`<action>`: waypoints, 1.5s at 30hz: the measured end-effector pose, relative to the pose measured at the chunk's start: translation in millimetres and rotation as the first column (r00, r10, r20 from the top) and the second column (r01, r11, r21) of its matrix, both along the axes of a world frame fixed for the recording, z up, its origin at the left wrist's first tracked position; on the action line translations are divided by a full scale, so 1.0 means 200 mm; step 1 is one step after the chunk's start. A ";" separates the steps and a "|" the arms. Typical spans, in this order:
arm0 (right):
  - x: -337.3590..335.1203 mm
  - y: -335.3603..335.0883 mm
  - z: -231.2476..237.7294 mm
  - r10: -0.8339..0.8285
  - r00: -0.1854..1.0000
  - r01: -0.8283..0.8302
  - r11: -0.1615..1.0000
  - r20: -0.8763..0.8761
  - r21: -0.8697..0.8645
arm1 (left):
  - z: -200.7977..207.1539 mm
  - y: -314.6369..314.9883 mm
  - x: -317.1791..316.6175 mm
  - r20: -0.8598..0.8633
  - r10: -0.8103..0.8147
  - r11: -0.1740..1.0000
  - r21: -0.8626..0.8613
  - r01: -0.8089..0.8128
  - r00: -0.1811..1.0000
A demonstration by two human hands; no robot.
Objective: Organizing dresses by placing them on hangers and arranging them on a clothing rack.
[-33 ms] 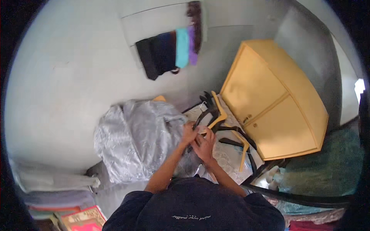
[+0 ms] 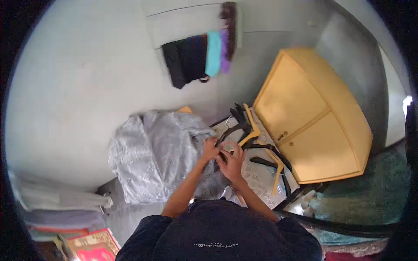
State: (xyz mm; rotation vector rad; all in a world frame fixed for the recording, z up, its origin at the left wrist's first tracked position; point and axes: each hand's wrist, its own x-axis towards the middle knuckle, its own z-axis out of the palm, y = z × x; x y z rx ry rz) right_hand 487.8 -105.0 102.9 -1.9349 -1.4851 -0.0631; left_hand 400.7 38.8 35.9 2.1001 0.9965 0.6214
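My left hand (image 2: 210, 149) is closed at the lower end of a black clothes hanger (image 2: 232, 129), whose metal hook points away from me. Close beside it, my right hand (image 2: 232, 164) has its fingers bent in a pinch. Something small and dark shows between the two hands, too blurred to name. To their left, a shiny silver-grey patterned garment (image 2: 152, 152) lies in loose folds, its right edge close to my left wrist. More black hangers and a yellow hanger (image 2: 250, 135) lie just beyond my right hand, with another yellow hanger (image 2: 278, 176) to its right.
The hangers rest on a pale patterned surface (image 2: 257, 180) with a dark edge. A yellow two-door cabinet (image 2: 313, 117) stands at the right. Dark, turquoise and purple cloths (image 2: 191, 58) hang on the far wall. Folded fabrics (image 2: 65, 222) are stacked at the lower left.
The whole view has shifted slightly, so the surroundings sit a little farther right. My hands stay together at the black hanger with nearly the same grip.
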 end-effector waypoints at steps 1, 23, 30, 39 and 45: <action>-0.05 0.05 0.04 0.013 1.000 -0.013 1.000 0.028 0.019 | -0.06 0.07 -0.19 -0.038 -0.040 0.995 0.094 0.044 0.998; -0.42 0.58 -0.31 0.274 0.894 -0.263 0.962 0.354 -0.081 | 0.06 0.61 -1.54 0.029 0.617 0.731 0.351 -0.586 0.787; -0.18 0.35 -0.73 0.269 0.941 -0.225 0.950 0.205 -0.214 | -0.09 0.75 -1.32 -0.250 0.712 0.676 0.498 -0.543 0.657; -0.01 0.43 -0.56 0.055 0.987 -0.045 0.996 0.148 -0.073 | -0.21 1.01 -1.26 -0.474 0.771 0.634 0.513 -0.578 0.425; -0.05 0.72 -0.46 0.099 0.989 -0.088 0.991 0.108 -0.104 | -0.21 1.04 -1.27 -0.369 0.829 0.558 0.490 -0.670 0.421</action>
